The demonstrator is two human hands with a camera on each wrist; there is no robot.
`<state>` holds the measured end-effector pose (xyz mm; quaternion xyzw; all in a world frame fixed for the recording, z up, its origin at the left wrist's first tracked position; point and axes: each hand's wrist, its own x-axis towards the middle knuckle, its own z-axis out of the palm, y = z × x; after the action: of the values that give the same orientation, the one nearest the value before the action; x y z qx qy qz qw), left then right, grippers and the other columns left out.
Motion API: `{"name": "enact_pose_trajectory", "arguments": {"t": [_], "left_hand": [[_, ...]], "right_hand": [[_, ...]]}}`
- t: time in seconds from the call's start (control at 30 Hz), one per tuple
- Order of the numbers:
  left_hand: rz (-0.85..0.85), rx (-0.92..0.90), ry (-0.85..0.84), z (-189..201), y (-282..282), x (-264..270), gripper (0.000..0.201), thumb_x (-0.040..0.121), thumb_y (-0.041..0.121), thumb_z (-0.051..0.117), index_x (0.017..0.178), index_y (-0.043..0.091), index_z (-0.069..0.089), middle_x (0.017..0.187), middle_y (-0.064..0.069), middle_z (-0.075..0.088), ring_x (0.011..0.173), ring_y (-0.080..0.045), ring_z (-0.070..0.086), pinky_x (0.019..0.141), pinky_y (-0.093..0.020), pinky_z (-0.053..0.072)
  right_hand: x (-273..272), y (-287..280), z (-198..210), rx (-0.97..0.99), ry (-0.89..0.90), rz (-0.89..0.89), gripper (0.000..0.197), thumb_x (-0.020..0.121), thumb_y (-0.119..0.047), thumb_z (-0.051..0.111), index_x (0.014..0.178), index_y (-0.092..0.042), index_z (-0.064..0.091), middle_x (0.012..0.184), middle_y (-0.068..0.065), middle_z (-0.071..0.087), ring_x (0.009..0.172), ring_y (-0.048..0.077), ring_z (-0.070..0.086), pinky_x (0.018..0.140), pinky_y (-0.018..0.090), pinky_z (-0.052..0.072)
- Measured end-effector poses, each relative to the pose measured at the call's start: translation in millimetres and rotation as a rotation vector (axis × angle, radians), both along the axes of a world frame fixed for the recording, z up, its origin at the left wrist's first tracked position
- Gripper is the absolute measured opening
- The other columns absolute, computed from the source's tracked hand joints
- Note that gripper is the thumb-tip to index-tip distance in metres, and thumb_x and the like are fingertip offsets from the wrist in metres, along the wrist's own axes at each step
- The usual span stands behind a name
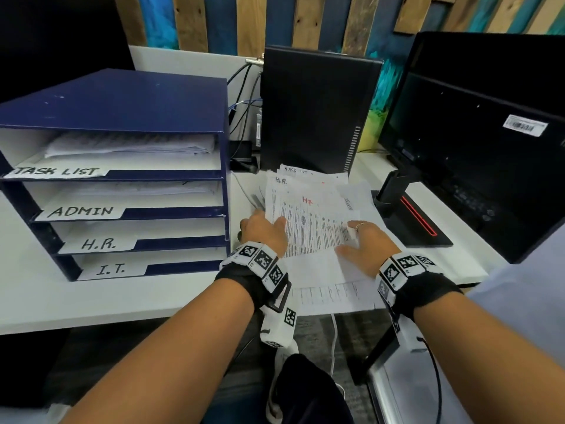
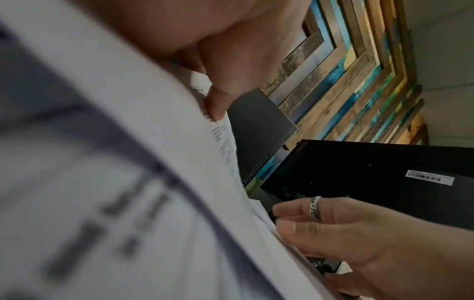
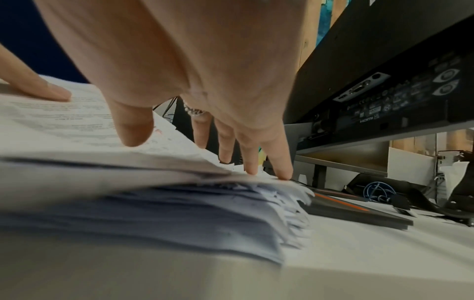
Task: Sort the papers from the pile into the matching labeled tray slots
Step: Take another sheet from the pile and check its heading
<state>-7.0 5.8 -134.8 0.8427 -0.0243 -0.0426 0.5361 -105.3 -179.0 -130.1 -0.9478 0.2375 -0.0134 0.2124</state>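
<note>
A blue tray organizer (image 1: pixel 122 108) stands at the left of the desk, with slots labelled TASK LIST, ADMIN, H.R. (image 1: pixel 99 243) and I.T. The two upper slots hold papers. A loose pile of papers (image 1: pixel 330 292) lies in the middle of the desk. Its top sheet (image 1: pixel 312 221) is marked "HR" in red. My left hand (image 1: pixel 264 231) pinches that sheet's left edge, thumb (image 2: pixel 223 95) on top and the other fingers hidden beneath. My right hand (image 1: pixel 365 243) rests on the pile's right side with straight, spread fingers (image 3: pixel 282 162) touching the paper (image 3: pixel 179 213).
A black computer tower (image 1: pixel 318 108) stands just behind the pile, with cables (image 1: pixel 244 87) to its left. The back of a monitor (image 1: pixel 489 133) and its stand base (image 1: pixel 412 221) crowd the right. The pile overhangs the desk's front edge (image 1: pixel 122 313).
</note>
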Motion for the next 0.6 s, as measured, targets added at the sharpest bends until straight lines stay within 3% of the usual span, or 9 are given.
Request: {"name": "enact_pose_trajectory", "arguments": {"t": [0.1,0.2,0.3,0.33,0.4,0.5,0.53,0.6], "left_hand": [[-0.003,-0.016,-0.002,-1.3,-3.1,-3.9,0.023,0.092,0.023,0.063,0.112,0.013,0.063,0.112,-0.004,0.068,0.09,-0.022,0.065,0.075,-0.033,0.056],[0.024,-0.107,-0.019,-0.8,-3.6,-4.4,0.017,0.09,0.009,0.065,0.104,0.017,0.057,0.099,0.006,0.065,0.079,-0.015,0.061,0.062,-0.023,0.049],[0.031,-0.224,-0.061,5.9,-3.0,-0.9,0.023,0.088,0.01,0.069,0.11,0.017,0.067,0.108,0.003,0.071,0.09,-0.018,0.069,0.077,-0.033,0.059],[0.039,-0.276,-0.079,9.5,-2.3,1.0,0.022,0.088,0.012,0.07,0.11,0.017,0.068,0.109,0.001,0.072,0.092,-0.018,0.07,0.08,-0.036,0.06],[0.042,-0.359,-0.136,19.0,-1.5,3.6,0.019,0.091,0.017,0.068,0.11,0.015,0.069,0.107,0.002,0.072,0.091,-0.015,0.069,0.078,-0.031,0.058],[-0.017,-0.45,-0.205,38.0,-1.0,4.8,0.022,0.098,0.023,0.058,0.118,0.014,0.064,0.108,0.006,0.068,0.095,-0.009,0.065,0.082,-0.026,0.053],[-0.038,-0.483,-0.205,44.1,-1.3,4.5,0.023,0.1,0.025,0.054,0.12,0.014,0.061,0.11,0.008,0.066,0.098,-0.008,0.064,0.085,-0.026,0.052],[-0.064,-0.523,-0.191,52.9,-2.6,6.1,0.026,0.102,0.03,0.048,0.123,0.016,0.056,0.116,0.006,0.066,0.104,-0.01,0.064,0.089,-0.03,0.053]], "right_hand": [[0.9,-4.2,-6.3,-0.05,0.107,0.026,0.067,0.087,-0.053,0.063,0.146,-0.028,0.043,0.153,-0.003,0.043,0.136,0.023,0.046,0.113,0.052,0.036],[1.4,-2.1,-7.9,-0.115,0.159,0.05,0.06,0.092,-0.053,0.058,0.145,-0.033,0.041,0.153,-0.007,0.041,0.141,0.022,0.037,0.116,0.056,0.027],[4.9,-3.3,-1.5,-0.157,0.145,0.032,0.065,0.093,-0.052,0.056,0.149,-0.029,0.032,0.156,-0.004,0.032,0.144,0.028,0.03,0.114,0.059,0.026],[7.3,-6.4,0.6,-0.135,0.094,0.012,0.069,0.091,-0.053,0.059,0.148,-0.026,0.031,0.155,0.0,0.033,0.142,0.031,0.033,0.113,0.059,0.03],[10.2,-14.4,7.4,0.043,-0.101,-0.042,0.078,0.084,-0.05,0.069,0.145,-0.017,0.032,0.149,0.006,0.04,0.138,0.032,0.041,0.11,0.056,0.039],[10.0,-21.3,24.2,0.369,-0.453,-0.164,0.093,0.081,-0.035,0.08,0.154,-0.015,0.025,0.15,0.005,0.047,0.136,0.025,0.047,0.114,0.047,0.039],[9.1,-22.0,30.5,0.425,-0.517,-0.21,0.093,0.082,-0.031,0.081,0.155,-0.014,0.025,0.147,0.005,0.05,0.133,0.024,0.051,0.112,0.045,0.042],[9.0,-22.7,41.0,0.449,-0.606,-0.263,0.074,0.084,-0.026,0.079,0.146,-0.011,0.043,0.134,0.005,0.063,0.119,0.023,0.062,0.098,0.038,0.052]]}}
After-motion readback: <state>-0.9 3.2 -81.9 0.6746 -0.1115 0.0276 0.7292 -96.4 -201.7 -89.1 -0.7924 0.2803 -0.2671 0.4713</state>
